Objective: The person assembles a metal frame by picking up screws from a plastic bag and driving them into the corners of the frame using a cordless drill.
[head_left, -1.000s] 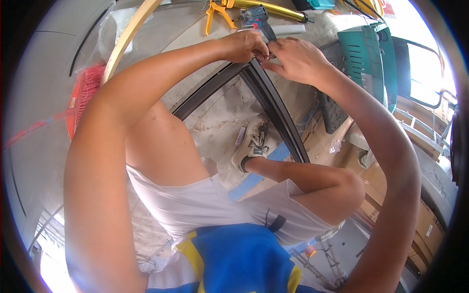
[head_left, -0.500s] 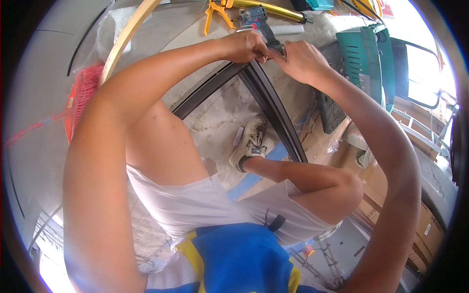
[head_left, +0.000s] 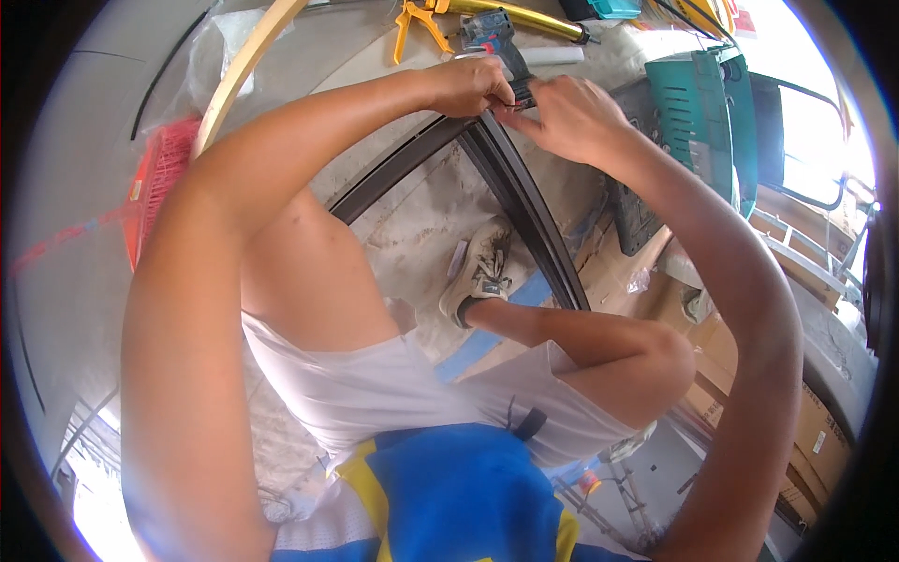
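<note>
A dark metal frame with grooved bars stands between my legs, two of its bars meeting in a corner at the top. My left hand is closed at that corner, thumb and fingers pinched together. From the right my right hand meets it, its fingers curled and thumb pointing to the left hand's fingertips. Something small and dark shows between the two hands, too little of it to name. Just beyond the hands lies a cordless drill, its lower end partly hidden.
A yellow caulking gun lies at the back. Teal crates and a dark tool case stand to the right, above cardboard boxes. A red broom and a curved wooden strip are at the left.
My right hand has shifted slightly left and its fingers have curled more. My left hand and the frame have hardly moved.
</note>
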### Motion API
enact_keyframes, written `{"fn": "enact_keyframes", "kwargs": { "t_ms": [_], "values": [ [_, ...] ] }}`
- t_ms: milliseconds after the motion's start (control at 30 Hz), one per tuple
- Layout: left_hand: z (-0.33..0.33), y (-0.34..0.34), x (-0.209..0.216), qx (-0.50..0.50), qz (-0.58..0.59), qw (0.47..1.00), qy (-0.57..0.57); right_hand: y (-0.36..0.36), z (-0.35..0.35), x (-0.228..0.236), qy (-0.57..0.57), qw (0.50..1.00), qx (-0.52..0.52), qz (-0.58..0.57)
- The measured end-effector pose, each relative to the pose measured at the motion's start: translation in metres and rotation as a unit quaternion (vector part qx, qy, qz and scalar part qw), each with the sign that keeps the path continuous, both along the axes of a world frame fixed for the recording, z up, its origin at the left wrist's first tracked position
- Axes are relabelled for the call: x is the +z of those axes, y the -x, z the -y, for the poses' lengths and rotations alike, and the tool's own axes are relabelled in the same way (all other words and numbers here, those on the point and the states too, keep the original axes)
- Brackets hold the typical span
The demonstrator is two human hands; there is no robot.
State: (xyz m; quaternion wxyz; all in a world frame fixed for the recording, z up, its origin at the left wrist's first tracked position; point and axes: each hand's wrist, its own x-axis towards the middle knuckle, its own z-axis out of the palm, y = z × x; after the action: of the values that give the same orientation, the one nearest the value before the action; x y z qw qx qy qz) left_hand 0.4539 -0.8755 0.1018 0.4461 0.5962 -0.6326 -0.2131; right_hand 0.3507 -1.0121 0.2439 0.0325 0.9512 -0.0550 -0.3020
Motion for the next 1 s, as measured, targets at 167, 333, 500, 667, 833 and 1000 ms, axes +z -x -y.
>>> {"fn": "enact_keyframes", "kwargs": {
  "t_ms": [167,333,500,667,833,1000],
  "values": [
    [-0.007,-0.008,-0.006,-0.010,-0.002,0.998,-0.070,-0.007,-0.012,-0.010,-0.035,0.965,0.252,0.059],
    [-0.005,-0.004,0.010,-0.003,0.014,1.000,-0.001,-0.006,0.005,-0.035,-0.051,0.993,0.091,0.063],
    [-0.008,-0.008,0.002,-0.008,-0.065,0.996,-0.066,-0.013,-0.004,-0.037,-0.334,0.796,-0.503,-0.039],
    [-0.002,-0.009,-0.010,-0.029,-0.084,0.996,-0.011,-0.004,-0.002,-0.017,-0.335,0.790,-0.508,-0.074],
    [0.003,-0.004,0.012,0.001,-0.033,0.999,-0.011,-0.002,0.034,-0.011,0.006,0.949,0.298,0.097],
    [-0.015,-0.008,-0.004,0.000,-0.124,0.990,-0.066,-0.003,-0.009,-0.015,-0.028,0.991,0.132,0.025]
  ]
}}
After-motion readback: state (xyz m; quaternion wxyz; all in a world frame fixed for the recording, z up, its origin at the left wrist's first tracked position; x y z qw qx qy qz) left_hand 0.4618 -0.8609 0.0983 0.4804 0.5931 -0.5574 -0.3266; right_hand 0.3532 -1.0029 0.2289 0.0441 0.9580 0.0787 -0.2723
